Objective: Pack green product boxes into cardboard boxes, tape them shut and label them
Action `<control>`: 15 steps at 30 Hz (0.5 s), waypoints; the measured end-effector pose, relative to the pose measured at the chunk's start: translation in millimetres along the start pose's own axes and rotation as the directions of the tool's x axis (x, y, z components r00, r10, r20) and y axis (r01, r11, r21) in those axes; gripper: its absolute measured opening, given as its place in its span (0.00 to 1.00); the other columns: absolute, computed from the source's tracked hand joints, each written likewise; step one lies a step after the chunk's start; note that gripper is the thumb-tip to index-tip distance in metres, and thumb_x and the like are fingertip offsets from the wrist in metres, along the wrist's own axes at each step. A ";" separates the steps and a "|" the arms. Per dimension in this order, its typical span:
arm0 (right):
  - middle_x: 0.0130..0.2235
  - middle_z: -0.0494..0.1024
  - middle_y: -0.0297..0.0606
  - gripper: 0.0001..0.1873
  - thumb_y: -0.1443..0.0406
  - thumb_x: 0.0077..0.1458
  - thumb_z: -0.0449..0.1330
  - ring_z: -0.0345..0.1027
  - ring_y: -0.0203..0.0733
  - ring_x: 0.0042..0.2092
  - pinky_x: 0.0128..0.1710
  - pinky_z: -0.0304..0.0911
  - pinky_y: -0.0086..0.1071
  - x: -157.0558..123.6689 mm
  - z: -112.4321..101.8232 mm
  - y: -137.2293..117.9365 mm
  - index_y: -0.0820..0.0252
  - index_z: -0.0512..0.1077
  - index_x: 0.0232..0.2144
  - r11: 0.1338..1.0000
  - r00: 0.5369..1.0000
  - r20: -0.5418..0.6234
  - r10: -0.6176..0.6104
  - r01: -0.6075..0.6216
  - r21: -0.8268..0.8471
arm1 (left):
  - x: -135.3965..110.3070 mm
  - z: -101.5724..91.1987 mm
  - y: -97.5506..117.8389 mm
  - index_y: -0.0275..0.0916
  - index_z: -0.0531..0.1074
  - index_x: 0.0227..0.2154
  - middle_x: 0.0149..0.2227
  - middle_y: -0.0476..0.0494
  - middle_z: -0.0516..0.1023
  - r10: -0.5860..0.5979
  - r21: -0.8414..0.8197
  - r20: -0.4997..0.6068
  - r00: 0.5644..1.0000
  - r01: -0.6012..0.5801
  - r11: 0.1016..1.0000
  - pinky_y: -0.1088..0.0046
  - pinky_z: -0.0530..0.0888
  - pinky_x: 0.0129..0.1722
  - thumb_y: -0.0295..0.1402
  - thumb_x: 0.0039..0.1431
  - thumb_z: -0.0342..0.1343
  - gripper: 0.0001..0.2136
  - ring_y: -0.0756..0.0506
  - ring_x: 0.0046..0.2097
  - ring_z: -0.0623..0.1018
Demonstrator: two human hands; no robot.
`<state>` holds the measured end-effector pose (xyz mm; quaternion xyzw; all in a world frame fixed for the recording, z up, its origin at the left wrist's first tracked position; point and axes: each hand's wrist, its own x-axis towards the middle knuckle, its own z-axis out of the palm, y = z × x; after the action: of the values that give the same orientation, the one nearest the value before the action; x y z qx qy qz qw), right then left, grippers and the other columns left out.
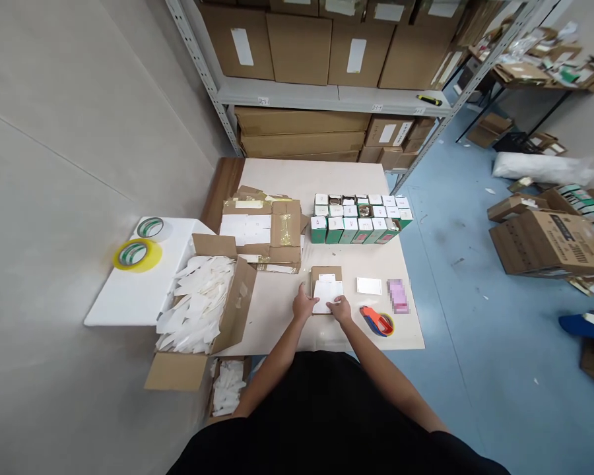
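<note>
My left hand (303, 307) and my right hand (340, 308) rest on the near edge of a small brown cardboard box (325, 276) on the table (287, 316). White sheets or cards (327, 293) lie in the box, and both hands pinch their lower edge. To the right lie a white card (369, 285), a pink object (397, 295) and a red-and-blue tape dispenser (377, 320).
Rows of green-and-white small boxes (359, 218) stand at the table's far side. An open carton of white packets (200, 303) sits left, taped cartons (267, 231) behind it. Two tape rolls (137, 254) lie on a white side table. Shelving with cartons (301, 49) stands behind; boxes (549, 241) litter the blue floor.
</note>
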<state>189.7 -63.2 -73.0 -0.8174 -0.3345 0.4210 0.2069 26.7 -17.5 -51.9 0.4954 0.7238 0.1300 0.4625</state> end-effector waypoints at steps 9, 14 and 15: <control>0.31 0.77 0.32 0.11 0.60 0.52 0.63 0.73 0.44 0.36 0.38 0.61 0.31 -2.8 6.0 -0.8 0.52 0.62 0.32 0.996 0.998 -0.064 -0.028 0.022 -0.091 | 9.5 14.2 -7.3 0.44 0.65 0.47 0.39 0.46 0.83 -0.047 0.014 -0.009 0.999 0.047 0.999 0.70 0.71 0.40 0.36 0.55 0.67 0.20 0.42 0.42 0.83; 0.32 0.77 0.33 0.11 0.61 0.54 0.63 0.73 0.44 0.37 0.36 0.59 0.31 -3.3 9.6 -3.5 0.52 0.62 0.32 0.992 0.999 -0.050 -0.008 0.002 -0.129 | 12.9 15.4 -9.4 0.44 0.65 0.46 0.39 0.46 0.83 -0.079 0.020 -0.005 0.997 0.079 0.997 0.71 0.71 0.40 0.34 0.55 0.67 0.20 0.42 0.43 0.83; 0.32 0.77 0.32 0.11 0.61 0.54 0.62 0.73 0.44 0.37 0.36 0.59 0.31 -3.5 10.2 -3.3 0.52 0.62 0.33 0.991 0.999 -0.046 -0.007 0.001 -0.136 | 13.1 15.5 -10.4 0.44 0.65 0.46 0.39 0.46 0.83 -0.084 0.021 -0.005 0.996 0.084 0.996 0.70 0.71 0.40 0.34 0.54 0.67 0.20 0.42 0.43 0.83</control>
<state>178.5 -62.8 -74.8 -0.8384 -0.3591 0.3779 0.1589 31.7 -15.7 -74.0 0.4691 0.7462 0.1036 0.4608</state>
